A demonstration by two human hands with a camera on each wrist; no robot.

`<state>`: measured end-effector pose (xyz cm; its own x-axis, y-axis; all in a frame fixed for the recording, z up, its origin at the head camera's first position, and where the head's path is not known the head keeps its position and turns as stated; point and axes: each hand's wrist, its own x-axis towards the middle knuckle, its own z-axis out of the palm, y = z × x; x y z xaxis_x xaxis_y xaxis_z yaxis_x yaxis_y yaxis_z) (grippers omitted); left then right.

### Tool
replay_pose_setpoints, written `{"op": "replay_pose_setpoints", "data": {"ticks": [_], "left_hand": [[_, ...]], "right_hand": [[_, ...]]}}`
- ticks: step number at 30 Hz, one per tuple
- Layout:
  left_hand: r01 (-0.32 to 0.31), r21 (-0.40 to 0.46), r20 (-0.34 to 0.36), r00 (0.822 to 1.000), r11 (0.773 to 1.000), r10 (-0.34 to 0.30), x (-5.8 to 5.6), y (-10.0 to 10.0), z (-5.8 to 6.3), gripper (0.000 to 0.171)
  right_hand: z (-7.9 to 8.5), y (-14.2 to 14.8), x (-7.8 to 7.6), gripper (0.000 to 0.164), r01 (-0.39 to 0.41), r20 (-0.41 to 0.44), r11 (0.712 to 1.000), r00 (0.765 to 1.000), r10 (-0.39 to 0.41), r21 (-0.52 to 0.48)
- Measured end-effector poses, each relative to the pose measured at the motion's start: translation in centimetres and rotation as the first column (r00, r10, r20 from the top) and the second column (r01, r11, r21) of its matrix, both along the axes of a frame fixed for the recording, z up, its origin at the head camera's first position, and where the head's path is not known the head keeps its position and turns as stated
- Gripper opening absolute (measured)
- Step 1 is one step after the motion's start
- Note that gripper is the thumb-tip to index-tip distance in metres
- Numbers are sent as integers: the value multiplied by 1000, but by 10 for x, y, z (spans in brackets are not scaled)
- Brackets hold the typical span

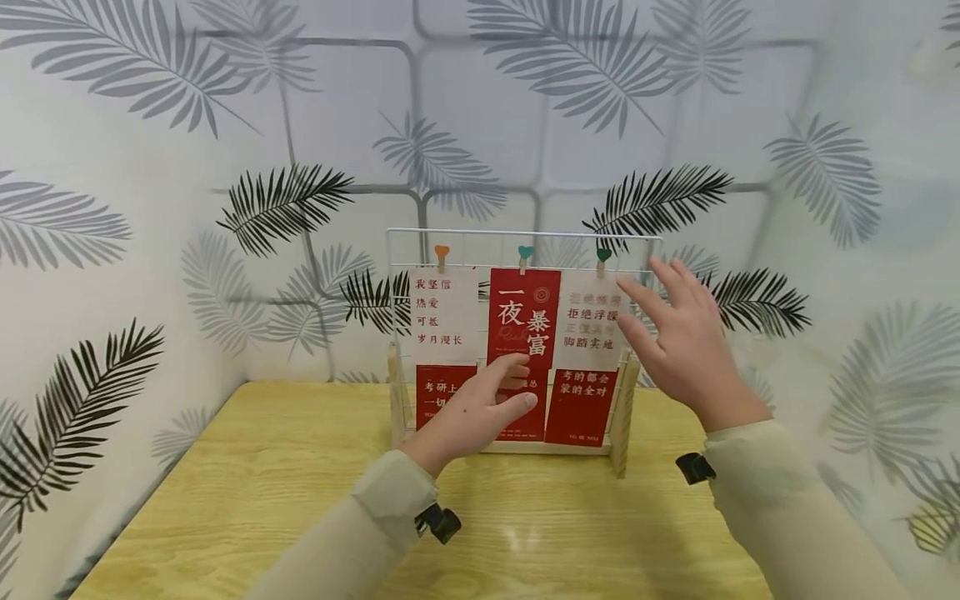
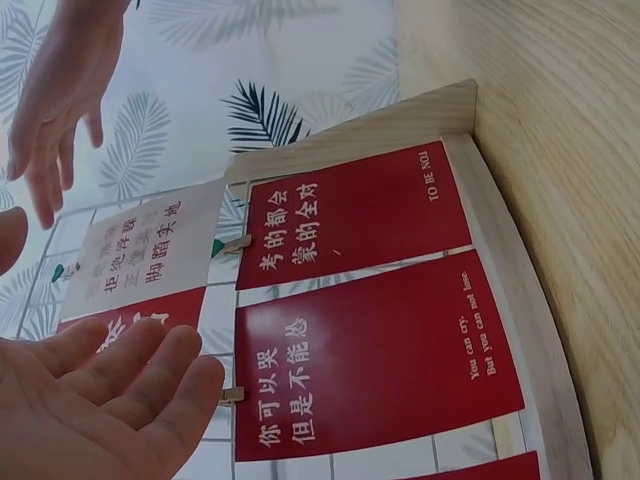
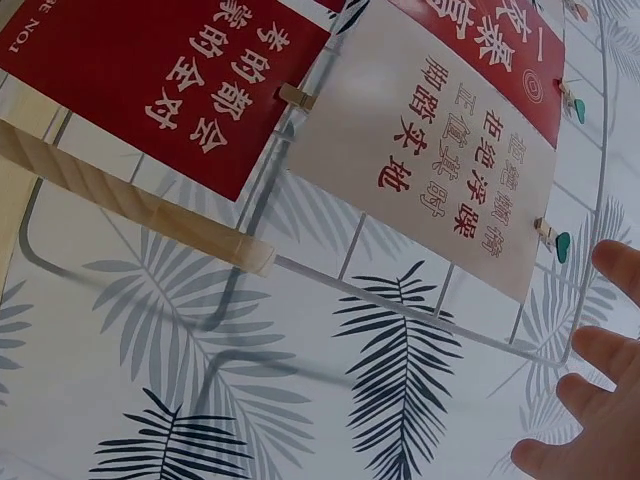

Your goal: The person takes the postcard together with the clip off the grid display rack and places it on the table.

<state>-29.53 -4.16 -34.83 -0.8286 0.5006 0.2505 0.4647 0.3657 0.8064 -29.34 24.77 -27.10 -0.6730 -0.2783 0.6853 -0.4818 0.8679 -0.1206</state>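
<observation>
You wear long sleeves in a pale, plain beige, matching on both arms. Your left sleeve (image 1: pixel 337 542) is loose and softly creased, with a wide cuff (image 1: pixel 395 485) that looks turned back at the wrist. Your right sleeve (image 1: pixel 802 508) has the same matte look, and its edge closes around the wrist in gentle folds. At the inner side of your left cuff sits a small black device (image 1: pixel 442 525), lumpy in outline, with a rounded, slightly shiny end. Your right cuff carries a black piece (image 1: pixel 695 468) too, more angular and blocky; its finer details are too small to read.
</observation>
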Motion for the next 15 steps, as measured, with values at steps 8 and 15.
{"op": "replay_pose_setpoints", "data": {"ticks": [8,15], "left_hand": [[-10,-27,17,1000,1000,10,-3,8,2,66],[-23,-33,38,999,999,24,-8,17,4,68]], "right_hand": [[13,-7,-11,54,22,16,1000,1000,-22,7],[22,-10,-17,55,45,18,998,999,-46,45]]}}
